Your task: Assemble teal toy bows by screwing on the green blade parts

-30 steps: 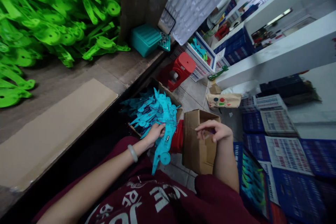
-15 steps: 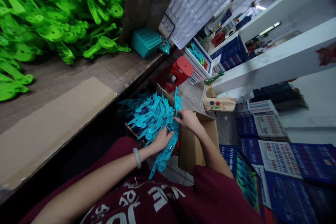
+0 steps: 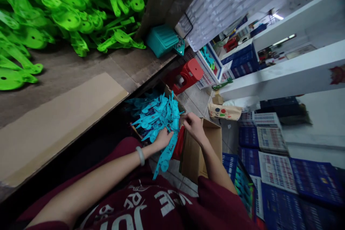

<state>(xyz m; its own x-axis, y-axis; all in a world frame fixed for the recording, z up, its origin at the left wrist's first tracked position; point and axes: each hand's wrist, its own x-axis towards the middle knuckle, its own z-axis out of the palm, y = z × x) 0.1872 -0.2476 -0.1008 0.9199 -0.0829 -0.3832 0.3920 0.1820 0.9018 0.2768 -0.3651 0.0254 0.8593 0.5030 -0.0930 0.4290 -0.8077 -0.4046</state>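
My left hand (image 3: 163,138), with a pale bangle on the wrist, is closed round a stack of long cyan plastic parts (image 3: 167,150) that hangs down past my knee. My right hand (image 3: 193,125) is closed on the upper end of the same stack, just above the left hand. Both hands are over a cardboard box heaped with more cyan parts (image 3: 152,112) on the floor under the table edge. A second brown cardboard box (image 3: 195,154) stands open right beside my right forearm.
A wooden table (image 3: 81,75) carries a big heap of green plastic parts (image 3: 64,14), a flat cardboard sheet (image 3: 54,122) and a teal box (image 3: 161,39). A red stool (image 3: 188,73), a white basket and blue crates (image 3: 283,172) stand on the floor.
My right hand left the brown box's rim and came over to the cyan parts, lifted one, then settled on the stack that my left hand holds. The view shifted slightly.
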